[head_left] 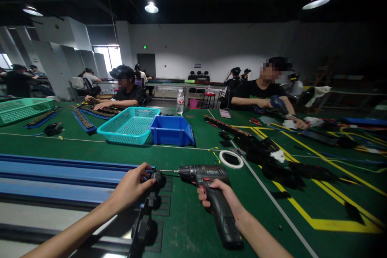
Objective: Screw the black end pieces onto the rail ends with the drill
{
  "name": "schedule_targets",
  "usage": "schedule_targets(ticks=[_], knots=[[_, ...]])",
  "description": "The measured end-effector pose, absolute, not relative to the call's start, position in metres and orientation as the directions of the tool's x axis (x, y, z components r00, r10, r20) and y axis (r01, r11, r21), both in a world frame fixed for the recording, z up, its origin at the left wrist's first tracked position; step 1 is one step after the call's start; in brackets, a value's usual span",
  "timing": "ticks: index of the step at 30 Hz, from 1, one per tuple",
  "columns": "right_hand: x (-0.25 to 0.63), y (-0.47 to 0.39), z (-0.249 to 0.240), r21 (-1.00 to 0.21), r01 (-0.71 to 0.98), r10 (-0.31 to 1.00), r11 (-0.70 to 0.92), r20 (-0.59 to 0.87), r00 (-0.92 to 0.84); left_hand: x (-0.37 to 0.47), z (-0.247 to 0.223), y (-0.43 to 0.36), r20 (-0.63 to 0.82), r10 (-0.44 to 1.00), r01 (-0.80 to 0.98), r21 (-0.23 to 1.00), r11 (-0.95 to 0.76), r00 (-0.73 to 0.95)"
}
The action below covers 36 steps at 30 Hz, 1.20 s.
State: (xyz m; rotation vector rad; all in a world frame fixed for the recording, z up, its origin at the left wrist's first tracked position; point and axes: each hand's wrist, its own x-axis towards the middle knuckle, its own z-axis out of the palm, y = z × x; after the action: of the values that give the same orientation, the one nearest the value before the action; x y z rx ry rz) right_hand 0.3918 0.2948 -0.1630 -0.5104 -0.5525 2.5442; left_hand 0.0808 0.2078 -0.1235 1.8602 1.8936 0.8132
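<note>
A black cordless drill [204,173] is gripped by its handle in my right hand [225,197], with fingers curled near the red trigger. Its long thin bit [169,171] points left and reaches the end of the blue metal profile [75,169]. At that end, my left hand [137,183] is closed with thumb and fingers around a black end piece [158,178]. The exact contact of the bit tip is hidden by the fingers and the part. More black knob-like pieces [145,227] line the profile ends towards me.
Beyond my hands stand a turquoise basket [130,129], a blue bin [171,131] and a water bottle [180,102]. A white tape roll [231,159] lies right of the drill. Cables and black parts [281,173] spread over the right side. Co-workers sit across the table.
</note>
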Motion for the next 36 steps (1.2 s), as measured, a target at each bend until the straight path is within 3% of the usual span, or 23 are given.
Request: schedule_targets(ticks=[26,36], knots=[[0.3881,0.2956,-0.1600,-0.470,-0.381,0.537,-0.796,-0.257,-0.804,0.0814,-0.1224,0.2077,0.129,0.990,0.770,0.636,-0.039,-0.056],[0.3862,0.2969,-0.1602,-0.466,-0.377,0.541,-0.801,-0.289,-0.790,0.0817,-0.1243,0.2075,0.117,0.992,0.824,0.565,-0.029,-0.046]])
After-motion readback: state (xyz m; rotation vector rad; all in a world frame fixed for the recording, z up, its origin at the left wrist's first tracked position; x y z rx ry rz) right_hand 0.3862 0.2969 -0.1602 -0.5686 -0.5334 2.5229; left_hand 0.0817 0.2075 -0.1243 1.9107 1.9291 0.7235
